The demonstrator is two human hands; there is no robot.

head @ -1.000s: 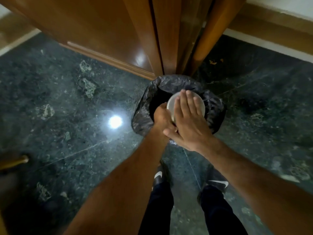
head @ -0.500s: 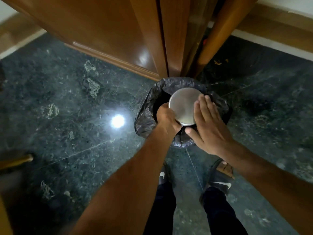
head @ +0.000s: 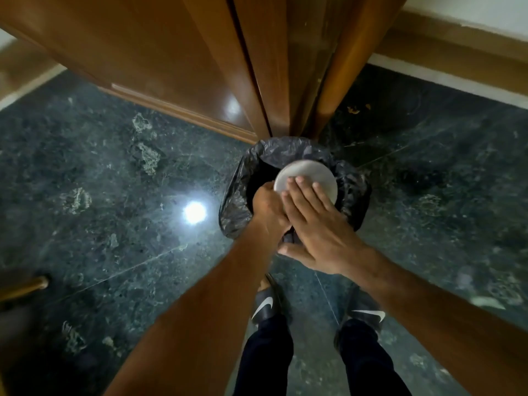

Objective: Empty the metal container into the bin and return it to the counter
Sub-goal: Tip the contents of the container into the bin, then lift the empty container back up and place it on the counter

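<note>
Dark green marble floor (head: 114,172) w/ pale mottled patches, thin grout lines. Bright ceiling-light reflection (head: 195,212) on floor, left of centre. Glossy brown wooden door (head: 148,52) along top, door frame (head: 351,61) to its right, crumbs (head: 355,109) on floor nr its base. Black slides w/ white swoosh (head: 265,305), dark trousers (head: 265,355) at bottom. Brass handle (head: 24,287) at left edge.

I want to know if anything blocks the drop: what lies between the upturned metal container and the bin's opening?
In the head view, nothing shows between the metal container and the bin: only the dark liner mouth beneath.
</note>
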